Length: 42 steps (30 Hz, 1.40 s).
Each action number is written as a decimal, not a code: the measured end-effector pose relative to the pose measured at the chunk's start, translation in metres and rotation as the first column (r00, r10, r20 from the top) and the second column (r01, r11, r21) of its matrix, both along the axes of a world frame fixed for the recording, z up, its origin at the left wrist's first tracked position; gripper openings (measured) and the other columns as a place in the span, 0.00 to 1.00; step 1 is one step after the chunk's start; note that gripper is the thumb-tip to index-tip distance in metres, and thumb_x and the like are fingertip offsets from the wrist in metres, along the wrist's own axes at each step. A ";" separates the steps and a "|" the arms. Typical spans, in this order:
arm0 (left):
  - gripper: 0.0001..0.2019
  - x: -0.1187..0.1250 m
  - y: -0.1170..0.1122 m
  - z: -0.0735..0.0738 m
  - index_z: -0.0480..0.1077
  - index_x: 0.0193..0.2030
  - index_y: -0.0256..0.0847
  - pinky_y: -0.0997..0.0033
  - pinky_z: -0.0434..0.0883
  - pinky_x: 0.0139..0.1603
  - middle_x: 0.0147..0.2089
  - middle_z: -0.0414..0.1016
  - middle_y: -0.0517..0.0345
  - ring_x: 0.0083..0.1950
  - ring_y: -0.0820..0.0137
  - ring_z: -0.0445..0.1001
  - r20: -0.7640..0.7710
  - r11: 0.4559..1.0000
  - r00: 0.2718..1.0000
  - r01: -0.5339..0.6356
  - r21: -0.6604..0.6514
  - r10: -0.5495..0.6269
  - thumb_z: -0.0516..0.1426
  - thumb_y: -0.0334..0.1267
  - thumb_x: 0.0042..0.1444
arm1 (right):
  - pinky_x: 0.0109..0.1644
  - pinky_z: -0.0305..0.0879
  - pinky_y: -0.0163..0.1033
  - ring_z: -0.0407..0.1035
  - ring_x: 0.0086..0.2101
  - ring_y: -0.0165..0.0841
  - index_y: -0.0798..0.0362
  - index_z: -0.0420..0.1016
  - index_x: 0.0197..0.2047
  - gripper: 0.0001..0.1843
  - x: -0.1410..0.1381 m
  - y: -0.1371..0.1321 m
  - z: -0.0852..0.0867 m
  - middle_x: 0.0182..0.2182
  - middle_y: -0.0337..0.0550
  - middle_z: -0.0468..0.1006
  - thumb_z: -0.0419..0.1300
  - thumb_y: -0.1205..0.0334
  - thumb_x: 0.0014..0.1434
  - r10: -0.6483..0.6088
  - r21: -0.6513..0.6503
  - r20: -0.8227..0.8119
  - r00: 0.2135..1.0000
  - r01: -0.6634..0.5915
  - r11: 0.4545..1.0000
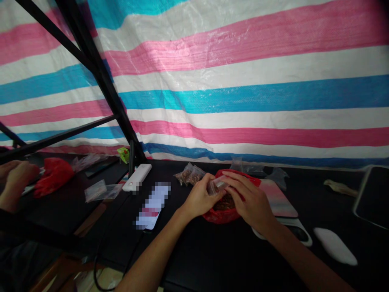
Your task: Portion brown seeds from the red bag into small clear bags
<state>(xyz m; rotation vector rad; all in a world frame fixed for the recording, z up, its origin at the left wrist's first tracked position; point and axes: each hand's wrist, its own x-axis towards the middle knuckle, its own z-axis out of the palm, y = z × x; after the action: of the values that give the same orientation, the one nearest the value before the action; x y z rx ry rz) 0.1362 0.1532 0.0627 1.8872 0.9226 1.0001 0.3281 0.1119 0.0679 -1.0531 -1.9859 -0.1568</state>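
Backdrop: a pink, blue and white striped tarp (243,101) hangs behind a black table (194,251), crossed at the left by black metal struts (97,73).

Left hand: on my feed, the left hand (199,198) is curled shut, pinching a small clear bag (217,186) toward the table's far edge.

Right hand: the right hand (247,198) closes on that bag from the other side, above a red plastic bag (232,215) holding dark brown pieces (224,205).

Nearby: two filled small bags (190,174) lie just left of the hands.

Risk: a slipped pinch could drop the small clear bag into the red plastic bag, and a tipped red plastic bag could spill its pieces.

Hidden: the hands cover most of the small clear bag, so I cannot tell whether it is sealed. Another person's hand (16,176) is cut off at the left edge, and a pixelated item (152,205) is unreadable.
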 end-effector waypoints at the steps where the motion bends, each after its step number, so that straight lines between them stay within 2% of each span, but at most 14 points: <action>1: 0.17 0.000 0.000 0.000 0.68 0.47 0.41 0.71 0.67 0.40 0.39 0.74 0.61 0.37 0.71 0.70 0.026 1.000 1.000 0.006 -0.006 -0.006 0.65 0.48 0.59 | 0.66 0.67 0.48 0.71 0.59 0.38 0.44 0.71 0.62 0.20 0.000 -0.001 0.001 0.61 0.44 0.76 0.54 0.69 0.71 -0.014 0.012 -0.001 1.000 0.014 1.000; 5: 0.16 0.001 0.001 0.002 0.66 0.45 0.41 0.72 0.67 0.39 0.37 0.72 0.62 0.36 0.72 0.69 0.094 0.999 0.996 0.008 -0.045 -0.004 0.65 0.47 0.60 | 0.62 0.69 0.48 0.73 0.56 0.41 0.46 0.70 0.62 0.18 0.000 -0.002 0.010 0.56 0.46 0.78 0.57 0.64 0.70 -0.121 -0.003 -0.032 0.992 0.121 0.993; 9: 0.14 0.001 0.001 0.003 0.63 0.42 0.42 0.74 0.64 0.34 0.33 0.67 0.65 0.31 0.74 0.65 0.153 0.999 0.988 -0.028 -0.042 0.034 0.62 0.46 0.63 | 0.54 0.71 0.52 0.75 0.51 0.46 0.49 0.73 0.56 0.15 0.006 0.002 0.013 0.51 0.49 0.80 0.60 0.61 0.66 -0.249 -0.102 -0.017 0.968 0.246 0.964; 12: 0.13 0.001 0.001 0.003 0.60 0.46 0.44 0.74 0.64 0.36 0.35 0.65 0.65 0.33 0.74 0.65 0.222 0.994 0.971 -0.104 0.032 0.094 0.60 0.43 0.65 | 0.53 0.69 0.55 0.75 0.49 0.47 0.48 0.74 0.52 0.13 0.010 0.005 0.010 0.49 0.47 0.82 0.62 0.62 0.63 -0.183 -0.182 0.097 0.978 0.198 0.963; 15: 0.15 -0.001 0.001 0.003 0.56 0.52 0.45 0.72 0.66 0.40 0.39 0.65 0.63 0.36 0.73 0.66 0.245 0.988 0.966 -0.116 0.105 0.087 0.59 0.36 0.65 | 0.59 0.66 0.57 0.73 0.53 0.47 0.47 0.72 0.58 0.21 0.008 0.005 0.008 0.53 0.47 0.81 0.64 0.60 0.62 -0.065 -0.220 0.107 0.992 0.087 0.972; 18: 0.20 -0.001 -0.003 0.003 0.53 0.54 0.45 0.71 0.67 0.41 0.42 0.64 0.61 0.39 0.72 0.66 0.190 0.980 0.982 -0.026 0.197 -0.012 0.59 0.31 0.62 | 0.61 0.66 0.55 0.72 0.56 0.47 0.46 0.68 0.63 0.26 0.002 0.001 0.007 0.57 0.49 0.78 0.65 0.58 0.62 0.003 -0.239 -0.023 1.000 -0.008 0.971; 21: 0.26 0.003 -0.012 0.000 0.48 0.57 0.47 0.70 0.68 0.40 0.44 0.63 0.59 0.39 0.71 0.67 0.096 0.957 0.986 0.108 0.269 -0.138 0.58 0.27 0.59 | 0.59 0.70 0.52 0.72 0.55 0.45 0.45 0.70 0.60 0.24 -0.004 -0.002 0.008 0.56 0.48 0.77 0.66 0.60 0.62 0.077 -0.278 -0.155 0.985 -0.118 0.953; 26: 0.32 0.012 -0.021 -0.005 0.43 0.65 0.47 0.61 0.74 0.51 0.56 0.64 0.49 0.50 0.66 0.73 0.088 0.962 0.990 0.084 0.259 -0.110 0.59 0.32 0.62 | 0.61 0.70 0.52 0.72 0.56 0.44 0.45 0.76 0.53 0.15 -0.008 -0.005 0.013 0.55 0.47 0.77 0.65 0.61 0.63 0.117 -0.274 -0.286 0.951 -0.199 0.941; 29: 0.42 0.010 -0.021 -0.002 0.39 0.70 0.47 0.55 0.71 0.63 0.64 0.62 0.43 0.62 0.59 0.71 0.058 0.969 0.995 0.062 0.239 -0.078 0.64 0.40 0.60 | 0.58 0.74 0.50 0.76 0.51 0.43 0.46 0.75 0.52 0.12 -0.001 -0.004 0.021 0.50 0.46 0.81 0.63 0.56 0.66 0.053 -0.294 -0.422 0.905 -0.192 0.936; 33: 0.36 0.002 -0.016 0.003 0.50 0.72 0.46 0.47 0.63 0.72 0.69 0.63 0.42 0.70 0.54 0.64 -0.173 0.962 0.981 0.131 0.240 -0.090 0.63 0.44 0.62 | 0.50 0.77 0.48 0.79 0.46 0.44 0.46 0.73 0.52 0.17 0.037 0.000 0.038 0.48 0.48 0.82 0.62 0.47 0.65 -0.094 -0.267 -0.560 0.823 -0.072 0.961; 35: 0.37 -0.002 -0.013 0.000 0.54 0.72 0.46 0.44 0.61 0.72 0.69 0.63 0.43 0.71 0.50 0.62 -0.296 0.959 0.953 0.139 0.247 -0.062 0.64 0.45 0.59 | 0.45 0.76 0.49 0.79 0.42 0.45 0.45 0.73 0.53 0.19 0.065 0.003 0.045 0.46 0.48 0.83 0.60 0.44 0.65 -0.197 -0.285 -0.489 0.850 0.058 0.957; 36: 0.39 -0.004 -0.011 -0.002 0.54 0.72 0.46 0.42 0.61 0.72 0.70 0.62 0.42 0.71 0.49 0.61 -0.341 0.960 0.939 0.130 0.250 -0.039 0.65 0.44 0.58 | 0.44 0.75 0.49 0.78 0.40 0.45 0.45 0.74 0.52 0.19 0.079 0.005 0.048 0.45 0.47 0.83 0.60 0.44 0.65 -0.255 -0.295 -0.392 0.884 0.142 0.945; 39: 0.40 -0.011 -0.005 -0.010 0.56 0.71 0.43 0.40 0.60 0.72 0.69 0.61 0.40 0.71 0.46 0.60 -0.421 0.962 0.907 0.102 0.252 0.014 0.66 0.43 0.54 | 0.38 0.71 0.48 0.77 0.35 0.45 0.45 0.76 0.48 0.16 0.112 0.010 0.047 0.37 0.45 0.83 0.63 0.46 0.61 -0.400 -0.370 -0.016 0.917 0.366 0.854; 42: 0.35 -0.015 -0.003 -0.010 0.62 0.67 0.43 0.38 0.60 0.72 0.65 0.64 0.41 0.69 0.46 0.62 -0.455 0.958 0.890 0.109 0.264 0.024 0.67 0.44 0.53 | 0.34 0.67 0.44 0.76 0.32 0.42 0.46 0.79 0.44 0.13 0.125 0.014 0.037 0.33 0.43 0.83 0.63 0.51 0.58 -0.287 -0.515 0.194 0.938 0.346 0.784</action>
<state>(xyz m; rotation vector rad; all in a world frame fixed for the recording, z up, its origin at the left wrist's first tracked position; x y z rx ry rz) 0.1212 0.1507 0.0526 2.4419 1.0348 0.6964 0.4526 0.1259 0.1047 -1.7843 -1.9771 0.1960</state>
